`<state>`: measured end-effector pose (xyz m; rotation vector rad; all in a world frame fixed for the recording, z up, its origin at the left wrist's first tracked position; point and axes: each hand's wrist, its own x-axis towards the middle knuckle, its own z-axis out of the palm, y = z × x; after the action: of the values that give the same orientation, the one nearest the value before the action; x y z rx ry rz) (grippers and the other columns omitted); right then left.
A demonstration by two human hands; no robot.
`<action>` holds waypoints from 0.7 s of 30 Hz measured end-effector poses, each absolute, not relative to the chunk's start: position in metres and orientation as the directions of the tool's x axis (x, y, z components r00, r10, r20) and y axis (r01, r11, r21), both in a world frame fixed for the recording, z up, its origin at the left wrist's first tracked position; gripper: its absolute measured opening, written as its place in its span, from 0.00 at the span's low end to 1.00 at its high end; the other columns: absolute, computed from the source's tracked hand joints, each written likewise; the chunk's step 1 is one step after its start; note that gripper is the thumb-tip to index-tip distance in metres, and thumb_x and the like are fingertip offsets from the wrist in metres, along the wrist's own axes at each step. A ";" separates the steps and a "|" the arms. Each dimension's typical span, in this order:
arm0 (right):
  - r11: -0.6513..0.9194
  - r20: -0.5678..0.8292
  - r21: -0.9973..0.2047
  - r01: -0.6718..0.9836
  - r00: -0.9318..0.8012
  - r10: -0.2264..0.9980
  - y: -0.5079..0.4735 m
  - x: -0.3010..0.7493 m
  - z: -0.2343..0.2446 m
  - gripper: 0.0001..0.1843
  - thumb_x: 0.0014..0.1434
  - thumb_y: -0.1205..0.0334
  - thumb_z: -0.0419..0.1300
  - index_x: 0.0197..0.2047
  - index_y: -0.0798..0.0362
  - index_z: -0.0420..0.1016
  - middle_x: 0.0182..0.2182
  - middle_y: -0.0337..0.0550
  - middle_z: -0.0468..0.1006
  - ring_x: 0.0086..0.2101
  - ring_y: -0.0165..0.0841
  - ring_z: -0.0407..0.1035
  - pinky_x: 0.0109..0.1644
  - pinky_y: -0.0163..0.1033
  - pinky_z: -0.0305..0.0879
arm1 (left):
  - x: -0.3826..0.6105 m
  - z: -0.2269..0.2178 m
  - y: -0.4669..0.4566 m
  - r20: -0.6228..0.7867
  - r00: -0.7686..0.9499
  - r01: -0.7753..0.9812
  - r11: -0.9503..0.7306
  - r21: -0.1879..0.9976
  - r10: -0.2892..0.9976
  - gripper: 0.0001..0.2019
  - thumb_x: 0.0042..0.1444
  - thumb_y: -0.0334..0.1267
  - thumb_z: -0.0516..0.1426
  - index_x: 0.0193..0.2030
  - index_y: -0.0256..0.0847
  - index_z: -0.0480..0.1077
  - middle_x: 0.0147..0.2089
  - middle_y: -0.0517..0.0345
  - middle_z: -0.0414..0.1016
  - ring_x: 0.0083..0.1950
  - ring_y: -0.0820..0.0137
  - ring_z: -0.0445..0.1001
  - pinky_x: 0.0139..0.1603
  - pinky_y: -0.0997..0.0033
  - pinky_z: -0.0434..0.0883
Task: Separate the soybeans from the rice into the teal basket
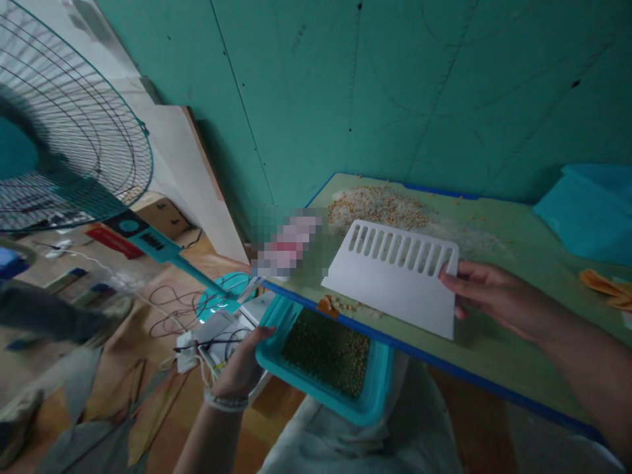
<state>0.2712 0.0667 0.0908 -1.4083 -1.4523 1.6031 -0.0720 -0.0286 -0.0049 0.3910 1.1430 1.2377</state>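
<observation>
My left hand (249, 359) grips the left rim of a turquoise plastic tray (372, 401), held just under the table's front edge. Green beans (316, 349) and yellow soybeans (359, 365) lie in the tray. A white slotted scraper (390, 283) is in my right hand (484, 293), thumb on top at its right end. The scraper is tilted over the tabletop. Behind it spreads a pile of yellow beans and white grains (380, 204). A few beans (348, 305) sit at the edge above the tray, beside a brown patch (327, 306).
The green table (523, 342) has a blue edge and stands against a green wall (306, 85). A turquoise bag-like container (592, 210) and an orange cloth (609, 288) are at right. A fan (74, 131), cables (172, 303) and another person's leg (54, 313) are at left.
</observation>
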 end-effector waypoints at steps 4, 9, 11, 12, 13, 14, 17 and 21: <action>-0.275 -0.336 -0.929 0.247 -0.253 0.907 0.066 0.271 0.086 0.26 0.39 0.38 0.69 0.29 0.52 0.75 0.22 0.38 0.73 0.20 0.26 0.62 0.26 0.34 0.59 | -0.060 -0.006 -0.032 -0.492 -0.081 -0.541 0.376 0.752 0.867 0.15 0.39 0.37 0.64 0.36 0.35 0.79 0.36 0.47 0.85 0.46 0.47 0.80 0.45 0.56 0.76; -0.304 -0.353 -0.913 0.271 -0.154 0.923 0.065 0.269 0.083 0.30 0.29 0.34 0.70 0.26 0.50 0.72 0.20 0.40 0.74 0.19 0.28 0.63 0.27 0.37 0.60 | -0.054 -0.004 -0.036 -0.504 -0.102 -0.542 0.377 0.751 0.858 0.14 0.39 0.38 0.64 0.35 0.37 0.79 0.37 0.48 0.85 0.48 0.46 0.78 0.47 0.56 0.74; -0.299 -0.356 -0.911 0.285 -0.173 0.918 0.066 0.269 0.081 0.30 0.31 0.33 0.70 0.25 0.50 0.71 0.18 0.39 0.72 0.19 0.29 0.64 0.27 0.37 0.61 | -0.053 -0.004 -0.036 -0.501 -0.111 -0.541 0.371 0.755 0.858 0.15 0.37 0.37 0.64 0.35 0.37 0.79 0.38 0.48 0.85 0.50 0.46 0.78 0.48 0.58 0.73; -0.295 -0.357 -0.910 0.291 -0.189 0.915 0.066 0.269 0.079 0.29 0.32 0.33 0.69 0.26 0.50 0.72 0.17 0.39 0.71 0.20 0.30 0.64 0.28 0.38 0.61 | -0.052 -0.004 -0.036 -0.501 -0.114 -0.540 0.370 0.756 0.858 0.15 0.37 0.37 0.65 0.35 0.37 0.79 0.37 0.49 0.85 0.51 0.46 0.77 0.48 0.58 0.73; -0.292 -0.358 -0.910 0.293 -0.204 0.911 0.067 0.269 0.078 0.29 0.33 0.33 0.69 0.26 0.50 0.72 0.17 0.38 0.71 0.20 0.30 0.64 0.27 0.38 0.61 | -0.052 -0.004 -0.036 -0.504 -0.117 -0.539 0.371 0.756 0.856 0.15 0.36 0.37 0.65 0.35 0.37 0.79 0.37 0.49 0.85 0.51 0.46 0.77 0.48 0.58 0.73; -0.289 -0.357 -0.912 0.292 -0.216 0.909 0.067 0.269 0.077 0.29 0.34 0.34 0.69 0.27 0.50 0.73 0.17 0.38 0.71 0.20 0.30 0.64 0.27 0.37 0.61 | -0.051 -0.004 -0.036 -0.507 -0.119 -0.539 0.374 0.755 0.853 0.14 0.36 0.36 0.65 0.34 0.37 0.79 0.37 0.49 0.85 0.51 0.46 0.77 0.48 0.58 0.73; -0.271 -0.341 -0.922 0.276 -0.249 0.906 0.068 0.269 0.075 0.27 0.38 0.36 0.68 0.30 0.52 0.74 0.19 0.37 0.72 0.19 0.28 0.63 0.25 0.36 0.60 | -0.048 -0.004 -0.035 -0.516 -0.109 -0.538 0.386 0.749 0.850 0.11 0.36 0.37 0.65 0.31 0.38 0.79 0.34 0.50 0.85 0.50 0.44 0.77 0.46 0.55 0.74; -0.238 -0.310 -0.939 0.250 -0.311 0.898 0.069 0.266 0.079 0.24 0.43 0.42 0.69 0.31 0.55 0.73 0.21 0.36 0.73 0.19 0.25 0.64 0.25 0.34 0.59 | -0.046 -0.001 -0.035 -0.526 -0.126 -0.527 0.393 0.754 0.841 0.07 0.37 0.37 0.65 0.27 0.41 0.78 0.31 0.54 0.84 0.49 0.45 0.78 0.44 0.56 0.76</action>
<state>0.2659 0.0686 0.0794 -1.3959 -1.4875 1.5899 -0.0459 -0.0347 -0.0012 0.3373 1.2072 1.2085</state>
